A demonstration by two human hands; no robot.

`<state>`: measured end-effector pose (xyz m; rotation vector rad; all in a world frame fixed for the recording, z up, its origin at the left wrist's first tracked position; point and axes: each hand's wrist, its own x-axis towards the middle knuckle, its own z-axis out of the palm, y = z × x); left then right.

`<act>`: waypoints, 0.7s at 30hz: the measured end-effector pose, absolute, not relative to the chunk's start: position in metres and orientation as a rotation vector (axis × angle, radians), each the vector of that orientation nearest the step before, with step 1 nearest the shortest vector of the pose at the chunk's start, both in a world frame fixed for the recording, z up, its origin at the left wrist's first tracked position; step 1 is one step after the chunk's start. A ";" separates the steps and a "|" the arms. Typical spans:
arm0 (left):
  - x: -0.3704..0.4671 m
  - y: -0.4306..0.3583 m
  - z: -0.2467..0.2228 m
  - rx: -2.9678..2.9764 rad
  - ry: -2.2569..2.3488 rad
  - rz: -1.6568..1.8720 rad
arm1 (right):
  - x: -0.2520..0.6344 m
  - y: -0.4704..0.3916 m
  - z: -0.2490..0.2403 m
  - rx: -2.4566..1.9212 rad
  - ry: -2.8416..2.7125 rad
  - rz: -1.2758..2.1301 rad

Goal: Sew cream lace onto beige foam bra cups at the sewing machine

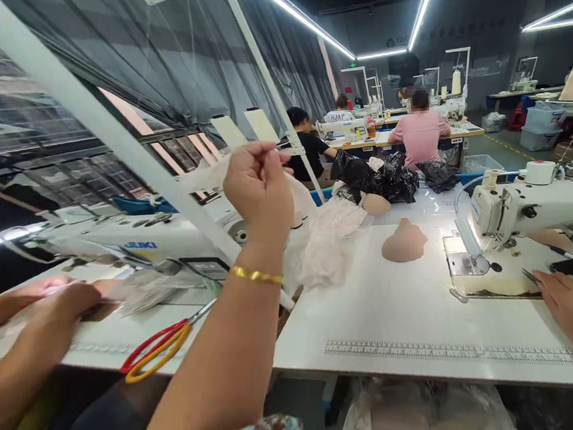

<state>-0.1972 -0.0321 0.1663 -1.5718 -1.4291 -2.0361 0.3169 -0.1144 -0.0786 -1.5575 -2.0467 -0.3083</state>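
My left hand [258, 184] is raised in front of the thread stand, its fingers pinched together. What lies between the fingertips, if anything, is hidden or too fine to see. Pale lace fabric [331, 238] lies heaped beyond it on the table. My right hand [572, 304] rests low on the right, by the base of a white sewing machine [521, 204]. A small dark pointed tool [530, 278] sticks out from its fingers; its kind is unclear. Between the hands, a beige moulded cup [404, 240] lies on the white table [374, 301].
Left, a co-worker's hands [68, 301] hold pale fabric beside another sewing machine [133, 242]. Scissors [157, 347] with red and yellow handles lie near. A thread-stand pole [275, 89] rises behind my left hand. Black plastic bags [378, 173] stand beyond the table. A ruler strip [449, 351] runs along its front.
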 end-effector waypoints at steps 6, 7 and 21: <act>-0.114 -0.100 0.058 -2.918 -2.284 -1.625 | 0.253 -0.152 -0.038 -1.568 -1.928 0.272; -0.101 -0.108 0.042 -3.082 -2.359 -1.547 | 0.239 -0.160 -0.031 -1.544 -1.953 0.421; -0.055 -0.135 0.022 -3.593 -2.292 -1.385 | 0.155 -0.168 -0.014 -1.160 -2.294 -0.371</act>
